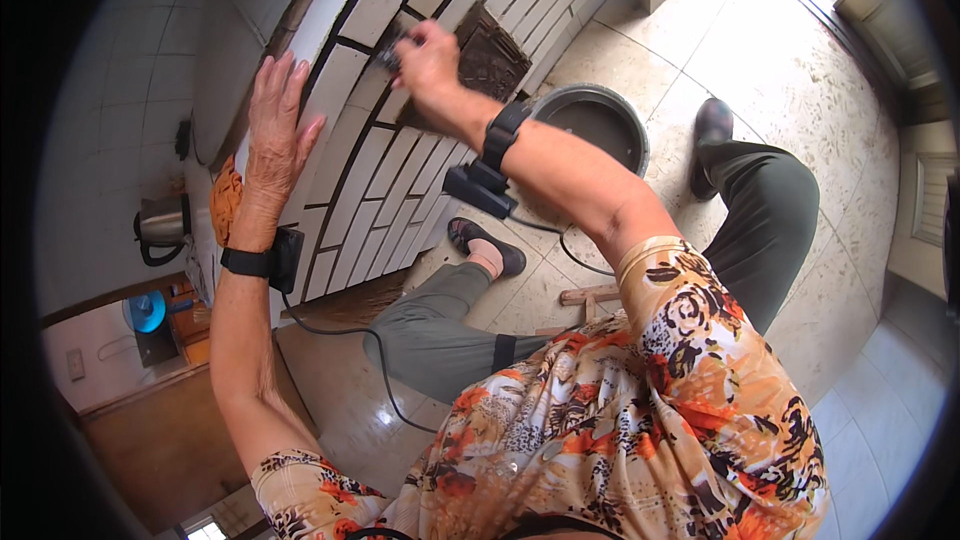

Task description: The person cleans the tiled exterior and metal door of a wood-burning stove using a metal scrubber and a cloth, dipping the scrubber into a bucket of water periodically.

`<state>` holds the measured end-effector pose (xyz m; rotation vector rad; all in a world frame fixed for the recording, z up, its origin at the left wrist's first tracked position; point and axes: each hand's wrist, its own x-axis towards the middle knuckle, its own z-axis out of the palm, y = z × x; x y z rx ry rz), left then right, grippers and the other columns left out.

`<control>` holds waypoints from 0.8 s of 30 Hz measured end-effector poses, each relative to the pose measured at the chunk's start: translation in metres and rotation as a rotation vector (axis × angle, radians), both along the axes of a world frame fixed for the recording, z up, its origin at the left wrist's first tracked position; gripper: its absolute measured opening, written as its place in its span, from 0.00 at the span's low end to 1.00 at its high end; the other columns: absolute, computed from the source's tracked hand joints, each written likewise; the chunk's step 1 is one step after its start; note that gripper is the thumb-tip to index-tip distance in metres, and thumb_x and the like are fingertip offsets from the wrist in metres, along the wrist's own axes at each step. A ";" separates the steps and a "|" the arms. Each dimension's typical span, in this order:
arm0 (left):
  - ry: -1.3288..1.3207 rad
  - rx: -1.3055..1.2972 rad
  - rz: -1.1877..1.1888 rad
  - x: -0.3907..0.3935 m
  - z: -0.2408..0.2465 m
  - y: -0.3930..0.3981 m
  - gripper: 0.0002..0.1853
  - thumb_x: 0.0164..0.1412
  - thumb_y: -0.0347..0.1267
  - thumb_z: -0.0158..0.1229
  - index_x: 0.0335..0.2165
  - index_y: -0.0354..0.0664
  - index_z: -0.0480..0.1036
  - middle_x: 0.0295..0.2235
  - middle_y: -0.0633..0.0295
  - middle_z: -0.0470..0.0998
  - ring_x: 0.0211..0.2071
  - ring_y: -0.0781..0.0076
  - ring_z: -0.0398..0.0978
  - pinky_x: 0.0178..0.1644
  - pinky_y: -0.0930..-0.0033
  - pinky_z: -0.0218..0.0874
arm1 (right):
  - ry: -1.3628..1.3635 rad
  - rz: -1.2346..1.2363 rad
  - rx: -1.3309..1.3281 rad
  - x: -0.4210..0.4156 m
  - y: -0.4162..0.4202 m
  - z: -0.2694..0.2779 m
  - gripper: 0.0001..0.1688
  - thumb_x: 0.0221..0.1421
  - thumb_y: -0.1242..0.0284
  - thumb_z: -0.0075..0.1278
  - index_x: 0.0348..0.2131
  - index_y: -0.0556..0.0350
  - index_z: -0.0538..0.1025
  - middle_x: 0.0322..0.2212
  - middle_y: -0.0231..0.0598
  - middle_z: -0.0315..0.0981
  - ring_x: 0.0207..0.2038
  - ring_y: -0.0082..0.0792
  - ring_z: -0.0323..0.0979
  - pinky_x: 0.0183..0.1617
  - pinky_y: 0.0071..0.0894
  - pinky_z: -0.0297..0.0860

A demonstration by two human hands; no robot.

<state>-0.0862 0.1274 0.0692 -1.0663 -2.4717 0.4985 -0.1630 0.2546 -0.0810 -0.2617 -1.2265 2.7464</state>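
Note:
My right hand grips a dark, shiny scouring pad, blurred and partly hidden by my fingers. The pad is against the white-tiled front of a built-in stove or counter, at a soot-darkened patch. Beside that hand is a dark brown metal plate or hatch set among the tiles; my wrist and forearm cover part of its surround. My left hand lies flat along the tiled top edge, thumb spread and nothing in its grasp.
A dark round basin stands on the dirty tiled floor below my right forearm. Part of a wooden stool shows between my legs. On the countertop are an orange cloth and a metal kettle. Cables hang from both wrist devices.

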 end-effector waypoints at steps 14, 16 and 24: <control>0.010 -0.004 -0.012 -0.009 -0.004 0.003 0.40 0.47 0.25 0.60 0.57 0.47 0.52 0.58 0.55 0.53 0.59 0.51 0.50 0.61 0.57 0.46 | -0.041 0.147 -0.097 0.031 -0.032 0.000 0.05 0.45 0.81 0.46 0.27 0.66 0.69 0.15 0.45 0.68 0.11 0.34 0.68 0.12 0.31 0.66; 0.015 0.003 -0.025 -0.012 -0.005 0.002 0.40 0.47 0.25 0.60 0.57 0.48 0.52 0.58 0.55 0.53 0.59 0.52 0.50 0.61 0.57 0.45 | -0.073 0.078 -0.108 0.000 -0.007 -0.002 0.06 0.46 0.81 0.47 0.29 0.68 0.69 0.20 0.47 0.69 0.13 0.34 0.69 0.11 0.29 0.66; 0.010 0.015 -0.031 -0.014 -0.007 0.003 0.39 0.48 0.27 0.60 0.58 0.50 0.52 0.59 0.58 0.53 0.60 0.55 0.49 0.61 0.58 0.45 | -0.025 0.191 -0.065 0.030 -0.028 -0.003 0.03 0.46 0.84 0.46 0.25 0.68 0.67 0.22 0.45 0.69 0.17 0.36 0.71 0.13 0.31 0.72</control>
